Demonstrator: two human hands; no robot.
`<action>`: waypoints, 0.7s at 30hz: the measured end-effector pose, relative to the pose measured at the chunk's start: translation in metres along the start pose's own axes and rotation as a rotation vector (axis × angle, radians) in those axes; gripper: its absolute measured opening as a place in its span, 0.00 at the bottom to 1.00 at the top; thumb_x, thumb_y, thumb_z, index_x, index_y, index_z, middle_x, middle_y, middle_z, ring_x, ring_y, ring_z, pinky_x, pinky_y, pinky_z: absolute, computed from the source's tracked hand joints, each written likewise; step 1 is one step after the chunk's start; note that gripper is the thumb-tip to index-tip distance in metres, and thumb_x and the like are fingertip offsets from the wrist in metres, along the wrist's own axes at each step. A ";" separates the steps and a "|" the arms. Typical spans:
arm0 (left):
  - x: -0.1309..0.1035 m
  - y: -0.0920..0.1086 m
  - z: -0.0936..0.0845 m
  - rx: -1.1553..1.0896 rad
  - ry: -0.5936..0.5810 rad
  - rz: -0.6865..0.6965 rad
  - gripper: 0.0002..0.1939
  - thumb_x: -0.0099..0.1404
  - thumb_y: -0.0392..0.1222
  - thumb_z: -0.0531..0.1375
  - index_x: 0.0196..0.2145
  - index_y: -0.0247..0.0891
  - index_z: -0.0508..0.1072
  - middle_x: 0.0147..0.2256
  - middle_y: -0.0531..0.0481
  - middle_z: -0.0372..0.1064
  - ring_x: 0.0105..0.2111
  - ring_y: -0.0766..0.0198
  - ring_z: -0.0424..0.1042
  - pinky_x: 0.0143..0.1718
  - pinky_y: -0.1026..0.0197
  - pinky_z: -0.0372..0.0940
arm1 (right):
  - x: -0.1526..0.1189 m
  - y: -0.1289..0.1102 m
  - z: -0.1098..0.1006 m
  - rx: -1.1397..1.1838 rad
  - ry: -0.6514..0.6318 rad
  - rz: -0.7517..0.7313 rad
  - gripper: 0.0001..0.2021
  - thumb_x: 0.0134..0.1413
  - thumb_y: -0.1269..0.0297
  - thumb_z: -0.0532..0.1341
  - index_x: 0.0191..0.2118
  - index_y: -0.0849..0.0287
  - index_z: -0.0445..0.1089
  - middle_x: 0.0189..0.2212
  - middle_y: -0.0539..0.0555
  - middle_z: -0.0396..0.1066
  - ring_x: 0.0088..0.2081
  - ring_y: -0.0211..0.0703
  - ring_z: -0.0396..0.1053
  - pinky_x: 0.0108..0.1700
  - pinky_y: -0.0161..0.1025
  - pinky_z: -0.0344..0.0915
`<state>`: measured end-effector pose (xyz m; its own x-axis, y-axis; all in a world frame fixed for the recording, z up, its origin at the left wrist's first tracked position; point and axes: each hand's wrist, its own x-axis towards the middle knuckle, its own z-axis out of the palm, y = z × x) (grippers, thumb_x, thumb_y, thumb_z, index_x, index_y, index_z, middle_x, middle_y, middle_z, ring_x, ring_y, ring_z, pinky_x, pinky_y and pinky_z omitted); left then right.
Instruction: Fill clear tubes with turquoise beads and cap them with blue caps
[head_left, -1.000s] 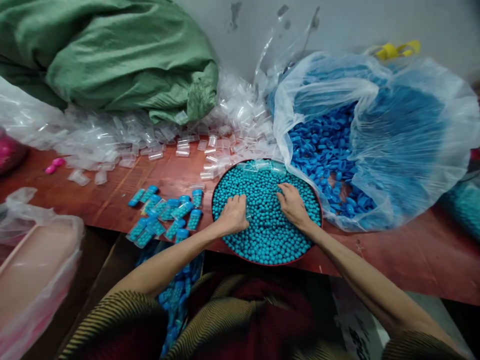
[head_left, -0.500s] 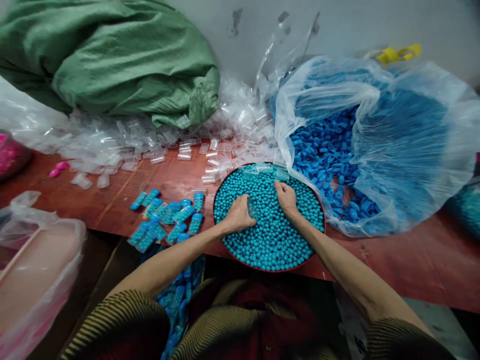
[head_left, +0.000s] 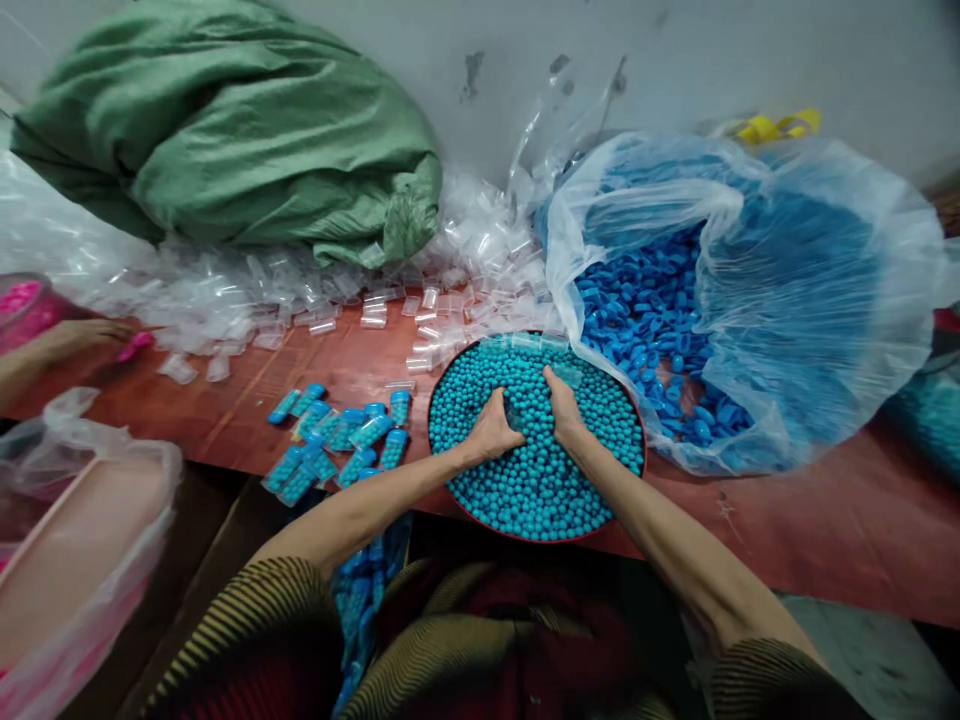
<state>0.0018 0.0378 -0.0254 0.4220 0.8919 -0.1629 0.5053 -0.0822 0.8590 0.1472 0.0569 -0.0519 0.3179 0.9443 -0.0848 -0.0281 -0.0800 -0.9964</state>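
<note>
Head view shows us turquoise beads (head_left: pixel 551 490) in a round tray (head_left: pixel 643 450), placed centrally, we judge, for easy reach. The left hand (head_left: pixel 492 432) clamps a clear tube (head_left: pixel 512 413) at the beads; the right hand's (head_left: pixel 565 408) grip we cannot tell. Filled bottles (head_left: pixel 371 431) lie left.

Beads (head_left: pixel 544 495) hide the floor of the round tub (head_left: pixel 551 541). In it, the left hand (head_left: pixel 493 430) half covers the clear piece (head_left: pixel 513 414) it holds, too faint to make out; whether the right hand (head_left: pixel 565 408) pinches anything cannot be seen. Far left of the tub, the view's edge cuts off a co-worker's arm (head_left: pixel 28 362). Behind the tub to the left, a green sack (head_left: pixel 262 130) covers some clear tubes (head_left: pixel 374 315). Right of the tub, a cloudy bag (head_left: pixel 795 300) blurs many blue caps (head_left: pixel 637 295).
</note>
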 end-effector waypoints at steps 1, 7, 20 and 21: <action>0.002 -0.001 0.004 -0.052 0.006 0.018 0.43 0.45 0.37 0.65 0.57 0.32 0.50 0.53 0.37 0.62 0.53 0.51 0.64 0.55 0.49 0.60 | -0.003 -0.003 0.002 -0.035 0.013 -0.005 0.27 0.52 0.40 0.50 0.37 0.60 0.72 0.35 0.54 0.75 0.42 0.49 0.70 0.50 0.48 0.64; 0.010 -0.009 0.017 -0.110 -0.054 0.149 0.40 0.47 0.45 0.66 0.57 0.37 0.57 0.54 0.41 0.64 0.57 0.50 0.61 0.61 0.46 0.54 | -0.025 -0.020 0.007 -0.221 -0.083 -0.138 0.22 0.50 0.44 0.56 0.38 0.58 0.73 0.40 0.55 0.74 0.47 0.49 0.68 0.56 0.48 0.59; -0.002 -0.014 -0.006 -0.193 -0.167 0.188 0.59 0.41 0.48 0.72 0.63 0.38 0.44 0.58 0.39 0.57 0.59 0.50 0.58 0.62 0.46 0.53 | -0.017 -0.026 -0.012 -0.188 -0.333 -0.065 0.33 0.64 0.46 0.34 0.59 0.59 0.62 0.40 0.58 0.76 0.50 0.48 0.69 0.54 0.51 0.62; -0.003 -0.013 -0.008 -0.213 -0.186 0.198 0.59 0.41 0.48 0.72 0.64 0.38 0.43 0.58 0.39 0.58 0.59 0.50 0.60 0.61 0.47 0.54 | -0.017 -0.028 -0.012 -0.193 -0.341 -0.062 0.34 0.64 0.46 0.32 0.60 0.60 0.61 0.41 0.59 0.76 0.50 0.48 0.69 0.54 0.51 0.62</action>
<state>-0.0120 0.0394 -0.0327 0.6358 0.7701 -0.0517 0.2395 -0.1331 0.9617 0.1540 0.0392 -0.0229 -0.0203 0.9984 -0.0520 0.1705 -0.0478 -0.9842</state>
